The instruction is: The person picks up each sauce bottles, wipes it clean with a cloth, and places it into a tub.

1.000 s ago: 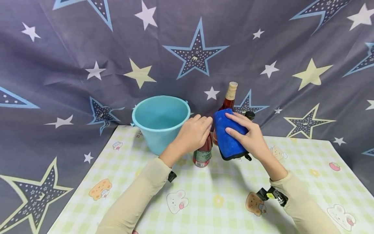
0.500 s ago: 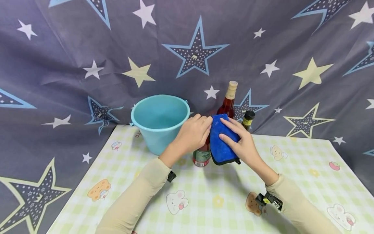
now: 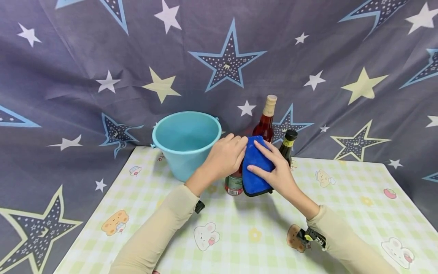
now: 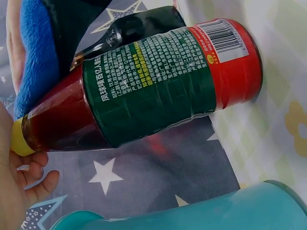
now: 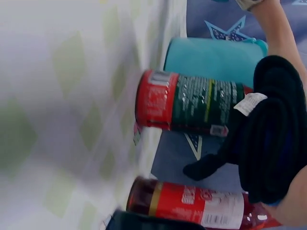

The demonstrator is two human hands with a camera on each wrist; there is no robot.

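Observation:
Fingers of the left hand curl round the yellow-capped top of a red bottle with a green label, which stands on the table. The right hand grips a folded blue cloth with black edging, held against the right side of that bottle. In the head view the cloth and left hand hide the bottle's upper part. The right wrist view shows the cloth's dark underside beside the labelled bottle.
A light blue bucket stands left of the bottle. Behind the cloth is a taller red-brown bottle, and right of it a dark bottle with a black cap. A star-patterned curtain hangs behind the checked tablecloth.
The right hand has moved left with the blue cloth, up to the labelled bottle, uncovering more of the dark bottle. The left hand has stayed on the bottle's top.

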